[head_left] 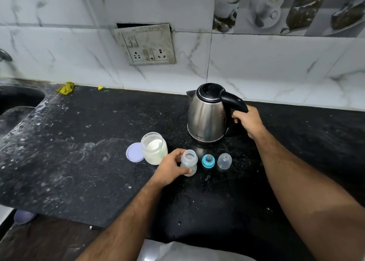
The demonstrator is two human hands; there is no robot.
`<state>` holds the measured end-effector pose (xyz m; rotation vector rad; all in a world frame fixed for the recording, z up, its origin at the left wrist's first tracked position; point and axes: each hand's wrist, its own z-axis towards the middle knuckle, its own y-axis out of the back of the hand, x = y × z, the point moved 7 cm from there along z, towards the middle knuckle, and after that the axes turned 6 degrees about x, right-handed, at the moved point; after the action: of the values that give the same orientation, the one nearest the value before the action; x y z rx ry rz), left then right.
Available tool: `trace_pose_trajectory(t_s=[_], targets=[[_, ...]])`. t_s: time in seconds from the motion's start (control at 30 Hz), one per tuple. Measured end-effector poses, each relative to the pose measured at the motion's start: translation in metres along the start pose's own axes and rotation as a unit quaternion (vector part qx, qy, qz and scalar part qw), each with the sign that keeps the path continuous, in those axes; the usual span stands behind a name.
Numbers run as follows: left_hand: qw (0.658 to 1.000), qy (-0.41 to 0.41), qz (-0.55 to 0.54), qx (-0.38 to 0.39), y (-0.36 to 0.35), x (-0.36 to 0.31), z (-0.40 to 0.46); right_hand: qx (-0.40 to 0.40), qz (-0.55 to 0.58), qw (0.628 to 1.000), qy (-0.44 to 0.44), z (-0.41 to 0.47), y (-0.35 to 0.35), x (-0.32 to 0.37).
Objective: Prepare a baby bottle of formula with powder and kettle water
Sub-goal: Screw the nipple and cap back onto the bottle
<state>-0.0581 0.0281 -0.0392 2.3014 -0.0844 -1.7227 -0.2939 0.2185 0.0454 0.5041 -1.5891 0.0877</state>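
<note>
Our left hand [171, 166] wraps fingers and thumb around the open baby bottle [189, 163], pinning it upright on the black counter [79, 142] just in front of the steel kettle [207, 114], probably so it won't tip or slide under a pour. Our right hand [249, 122] is curled tight on the kettle's black handle, spout facing left toward the bottle side, kettle sitting level on the counter. The open formula jar [154, 148], its lilac lid [134, 152], the blue teat ring [208, 160] and the clear cap [224, 161] sit beside the bottle, within reach.
</note>
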Motion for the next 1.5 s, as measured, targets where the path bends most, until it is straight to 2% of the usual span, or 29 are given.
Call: trace_pose_trajectory(t_s=[0.17, 0.2, 0.33, 0.37, 0.47, 0.53, 0.73, 0.93, 1.2, 1.33, 1.5], targets=[[1.000, -0.007, 0.003, -0.006, 0.002, 0.003, -0.002, 0.004, -0.034, 0.999, -0.011, -0.010, 0.003, -0.007], [1.000, -0.008, 0.004, -0.003, 0.001, 0.004, -0.003, -0.023, -0.057, 0.998, -0.013, -0.018, 0.008, -0.010], [1.000, -0.013, 0.006, 0.001, 0.000, 0.005, -0.006, -0.259, -0.119, 0.957, 0.062, -0.086, 0.030, -0.014], [1.000, -0.012, 0.006, 0.002, 0.000, 0.005, -0.007, -0.267, -0.124, 0.953, 0.079, -0.103, 0.024, -0.016], [1.000, -0.014, 0.004, 0.007, 0.000, 0.008, -0.011, -0.133, -0.174, 0.973, 0.078, -0.133, -0.025, -0.033], [1.000, -0.018, 0.001, 0.007, 0.000, 0.008, -0.015, -0.054, -0.213, 0.973, 0.069, -0.144, -0.055, -0.045], [1.000, -0.022, -0.008, 0.005, 0.004, 0.013, -0.031, 0.037, -0.334, 0.941, -0.039, -0.142, -0.095, -0.060], [1.000, -0.023, 0.010, 0.016, 0.004, 0.015, -0.044, 0.035, -0.373, 0.926, -0.056, -0.139, -0.107, -0.064], [0.999, -0.029, 0.021, 0.036, 0.004, 0.021, -0.056, -0.044, -0.302, 0.952, -0.042, -0.164, -0.089, -0.052], [0.998, -0.039, 0.014, 0.043, -0.002, 0.020, -0.059, -0.077, -0.215, 0.974, -0.013, -0.187, -0.076, -0.032], [0.995, -0.060, 0.015, 0.075, -0.019, 0.021, -0.063, -0.036, -0.195, 0.979, 0.044, -0.216, -0.072, 0.007]])
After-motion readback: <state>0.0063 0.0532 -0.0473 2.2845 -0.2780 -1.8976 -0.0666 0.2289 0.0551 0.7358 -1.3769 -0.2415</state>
